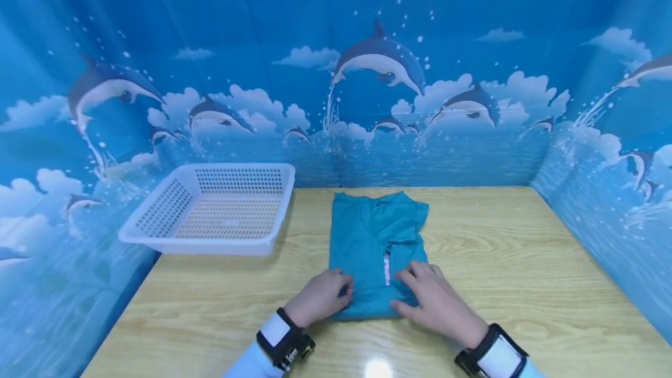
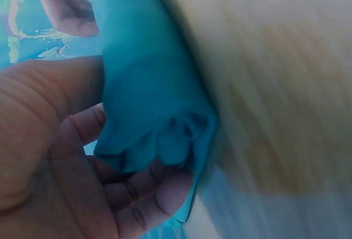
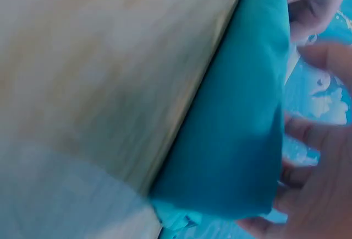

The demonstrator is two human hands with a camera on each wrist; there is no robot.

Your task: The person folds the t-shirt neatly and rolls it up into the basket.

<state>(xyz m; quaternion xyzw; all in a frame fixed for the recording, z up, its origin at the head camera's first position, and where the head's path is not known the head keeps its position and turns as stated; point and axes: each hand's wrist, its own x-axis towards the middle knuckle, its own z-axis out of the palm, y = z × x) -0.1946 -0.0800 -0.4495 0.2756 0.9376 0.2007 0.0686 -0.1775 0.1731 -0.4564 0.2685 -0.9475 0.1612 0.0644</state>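
Observation:
A teal shirt point(image 1: 357, 232), folded narrow, lies on the table with its near edge rolled into a thick band. A pale patterned strip point(image 1: 387, 268) shows down its middle. My left hand point(image 1: 324, 294) grips the left end of the roll; in the left wrist view its thumb point(image 2: 71, 82) lies against the cloth and other fingers curl at the open end. At the roll's right end is my right hand point(image 1: 438, 302), fingers spread and loosely bent. In the right wrist view its fingertips touch the teal cloth point(image 3: 231, 123) while the thumb stands off it.
A white plastic basket point(image 1: 273, 241) with perforated walls stands at the table's back left. Around the wooden table point(image 1: 525, 261) hangs a blue curtain point(image 1: 294, 16) printed with dolphins, along the back and both sides.

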